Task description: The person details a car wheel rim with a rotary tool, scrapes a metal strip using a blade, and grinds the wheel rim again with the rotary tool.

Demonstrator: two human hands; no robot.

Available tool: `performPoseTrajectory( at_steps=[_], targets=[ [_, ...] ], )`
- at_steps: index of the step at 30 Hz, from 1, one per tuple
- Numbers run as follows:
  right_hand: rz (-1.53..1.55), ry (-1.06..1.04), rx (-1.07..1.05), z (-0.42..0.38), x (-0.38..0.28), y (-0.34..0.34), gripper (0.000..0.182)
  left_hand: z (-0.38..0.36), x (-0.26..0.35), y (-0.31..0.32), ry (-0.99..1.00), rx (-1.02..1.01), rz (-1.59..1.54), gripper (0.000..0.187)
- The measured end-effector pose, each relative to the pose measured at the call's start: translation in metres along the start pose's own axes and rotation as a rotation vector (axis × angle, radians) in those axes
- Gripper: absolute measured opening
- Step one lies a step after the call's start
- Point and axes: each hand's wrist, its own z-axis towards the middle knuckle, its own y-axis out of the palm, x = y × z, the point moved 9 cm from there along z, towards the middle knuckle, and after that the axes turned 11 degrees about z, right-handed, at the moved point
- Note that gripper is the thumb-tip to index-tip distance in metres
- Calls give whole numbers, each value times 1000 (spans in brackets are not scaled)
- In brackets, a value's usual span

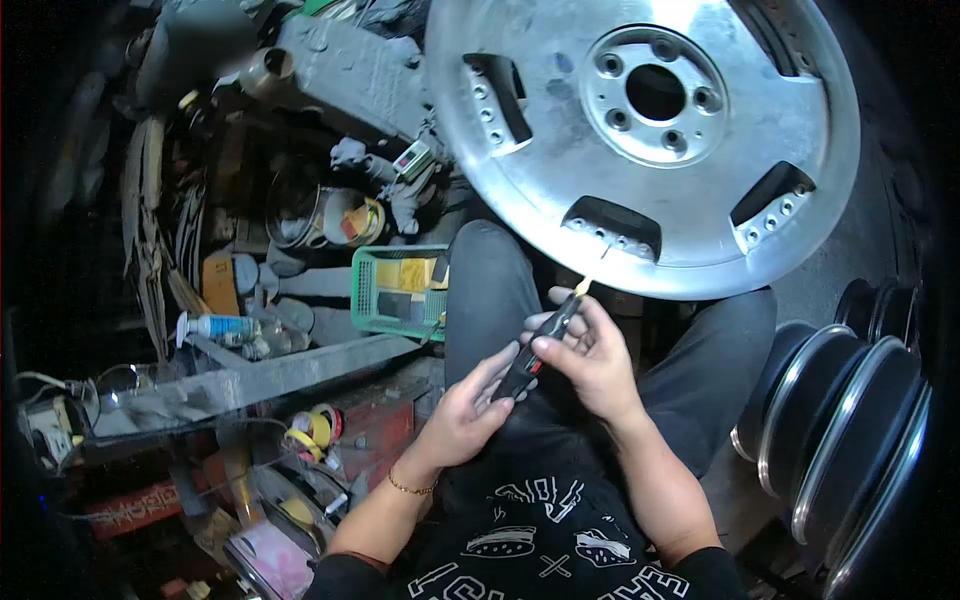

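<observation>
A slim black rotary tool (pixel 543 353) with a red switch, a yellowish nose and a thin bit slants upward between my hands. My left hand (pixel 468 405) is closed around its rear end. Higher up, my right hand (pixel 592 362) grips the body near the nose, thumb along the side. Past the nose, the bit points at the near edge of a silver car wheel rim (pixel 570 160), overlapping it in this view close to a slot with a row of small holes. The rim stands tilted in front of my knees.
A green basket (pixel 358 300) of sanding sheets sits left of my knee. Several wheel rims (pixel 815 410) stand at the right. A spray bottle (pixel 225 328), tape rolls (pixel 318 430) and a metal bar (pixel 270 385) lie left, with a bucket (pixel 325 215) behind.
</observation>
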Motion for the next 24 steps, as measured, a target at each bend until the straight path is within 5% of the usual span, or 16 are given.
performPoseTrajectory(
  at_steps=[3, 6, 7, 10, 13, 17, 22, 24],
  targets=[
    [-31, -55, 30, -4, -16, 3, 62, 3, -1, -10, -49, 108, 225, 56],
    [-110, -72, 33, -6, -18, 3, 62, 10, 7, -12, -50, 238, 516, 34],
    [-126, -100, 51, -7, -21, 3, 62, 12, 16, -11, 88, 260, 568, 32],
    [-152, -141, 16, 3, -14, -22, 63, 17, 15, -11, 197, 278, 608, 30],
    [-202, -134, -37, 9, -17, -11, 61, 17, 15, -14, 88, 176, 476, 31],
    [-291, -158, -125, 25, -21, -2, 59, 0, 28, -24, 284, 306, 564, 33],
    [-279, -178, -102, 39, -32, -11, 59, -19, 18, -43, 79, 373, 646, 26],
    [-265, -212, -135, 47, -22, -23, 58, -20, 21, -42, 162, 420, 701, 24]
  ],
)
